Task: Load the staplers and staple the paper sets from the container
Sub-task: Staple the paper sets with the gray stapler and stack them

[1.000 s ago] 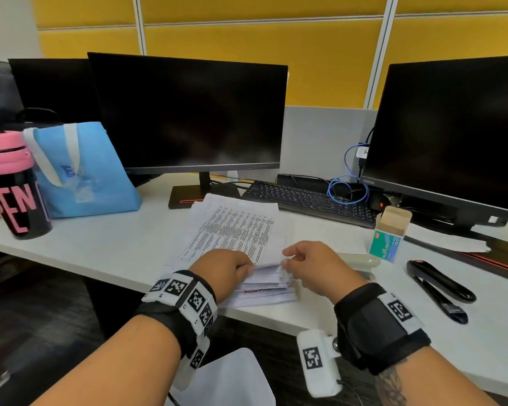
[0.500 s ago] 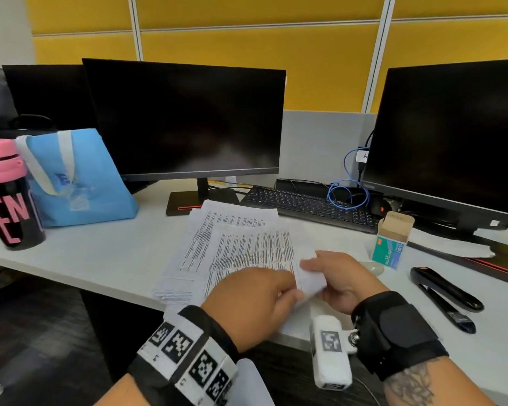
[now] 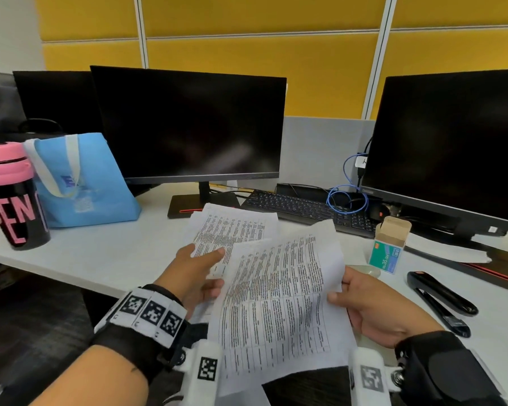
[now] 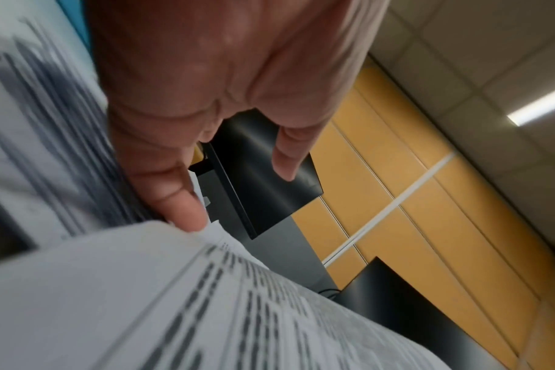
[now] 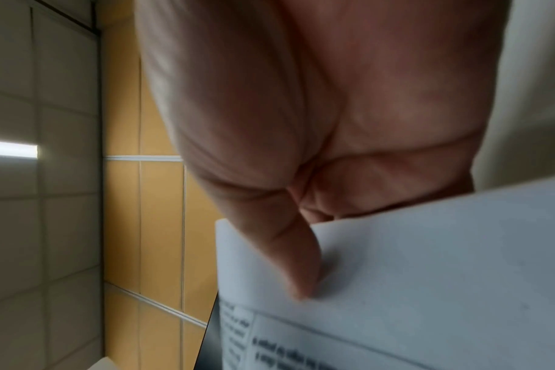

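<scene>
Two hands in frame, both on paper. Right hand [image 3: 373,306] pinches the right edge of a lifted set of white printed sheets with table text [image 3: 279,300]: thumb on top, fingers curled underneath, confirmed in the right wrist view [image 5: 301,155], where the thumb presses on the sheet's margin [image 5: 428,262]. That set is raised off the desk, tilted, near edge hanging past the desk front.

Left hand [image 3: 197,273] is at the set's left edge, fingers mostly straight, thumb pointing right over a second stack of printed sheets lying flat on the desk [image 3: 232,227]. Left wrist view [image 4: 206,87] is motion-blurred; fingertips look to be touching the paper edge rather than curling round it, but I can't be sure.

Flat stack sits mid-desk, just near of the black keyboard [image 3: 305,209] and the base of the centre black monitor [image 3: 188,124].

Right side of the white desk [image 3: 100,253]: a black stapler [image 3: 440,297], swung open with its lower arm splayed toward the near right, touched by neither hand. Just left and far of it, a small green-and-blue cardboard staple box with its flap open [image 3: 387,247]. Something pale and rounded sits between the box and the right hand, mostly hidden.

Left side: a black tumbler with a pink lid and pink lettering [image 3: 12,194], a light blue fabric tote bag [image 3: 82,183] just right of it. Second black monitor [image 3: 452,148] far right, a coiled blue cable [image 3: 346,197] beside it.
</scene>
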Available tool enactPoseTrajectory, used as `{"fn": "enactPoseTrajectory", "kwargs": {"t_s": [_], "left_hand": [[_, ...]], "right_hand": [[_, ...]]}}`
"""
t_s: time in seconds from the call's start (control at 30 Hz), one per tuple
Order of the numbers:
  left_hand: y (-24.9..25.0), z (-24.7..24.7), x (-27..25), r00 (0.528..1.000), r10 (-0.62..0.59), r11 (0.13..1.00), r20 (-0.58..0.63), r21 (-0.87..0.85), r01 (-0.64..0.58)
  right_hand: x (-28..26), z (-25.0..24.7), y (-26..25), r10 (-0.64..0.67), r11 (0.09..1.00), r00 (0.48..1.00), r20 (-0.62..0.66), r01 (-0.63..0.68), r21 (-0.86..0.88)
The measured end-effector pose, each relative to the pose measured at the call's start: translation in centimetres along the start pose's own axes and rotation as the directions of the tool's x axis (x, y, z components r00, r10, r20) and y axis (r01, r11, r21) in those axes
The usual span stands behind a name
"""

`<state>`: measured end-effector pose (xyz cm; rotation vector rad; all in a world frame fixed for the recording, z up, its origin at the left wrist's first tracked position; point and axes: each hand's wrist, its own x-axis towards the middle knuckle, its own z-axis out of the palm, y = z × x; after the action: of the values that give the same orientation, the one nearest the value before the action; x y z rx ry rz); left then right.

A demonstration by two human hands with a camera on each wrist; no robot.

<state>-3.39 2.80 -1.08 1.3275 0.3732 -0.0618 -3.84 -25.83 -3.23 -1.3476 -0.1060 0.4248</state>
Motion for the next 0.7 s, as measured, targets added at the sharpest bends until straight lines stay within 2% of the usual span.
{"fn": "enactPoseTrajectory", "kwargs": {"t_s": [0.07, 0.17, 0.3, 0.47, 0.57, 0.7], "left_hand": [[-0.3, 0.0, 0.0, 0.999, -0.008, 1.0, -0.032, 0.029, 0.009], [-0.4, -0.3, 0.6, 0.997, 0.037, 0.981, -0.071, 0.194, -0.023], [-0.3, -0.2, 0.3, 0.997, -0.031, 0.989, 0.077, 0.147, 0.02], [0.0, 0.1, -0.2, 0.972, 0.118, 0.992, 0.204, 0.025, -0.125], [0.7, 0.4, -1.4, 0.933, 0.199, 0.976, 0.3, 0.023, -0.216], [1.2, 0.9, -2.4, 0.925, 0.212, 0.972, 0.314, 0.027, -0.232]], "right_hand": [[-0.5, -0.4, 0.2, -0.015, 0.998, 0.999, 0.047, 0.012, 0.067], [-1.1, -1.0, 0.4, -0.056, 0.987, 0.992, 0.11, 0.039, 0.155], [-1.7, -1.2, 0.6, -0.093, 0.978, 0.987, 0.132, 0.066, 0.198], [-2.5, -1.5, -0.5, -0.083, 0.988, 0.989, 0.126, 0.065, 0.141], [-3.0, -1.1, -1.2, -0.108, 0.992, 0.993, 0.052, 0.104, 0.069], [-2.6, 0.2, -1.3, -0.161, 0.985, 0.979, -0.122, 0.152, -0.08]]}}
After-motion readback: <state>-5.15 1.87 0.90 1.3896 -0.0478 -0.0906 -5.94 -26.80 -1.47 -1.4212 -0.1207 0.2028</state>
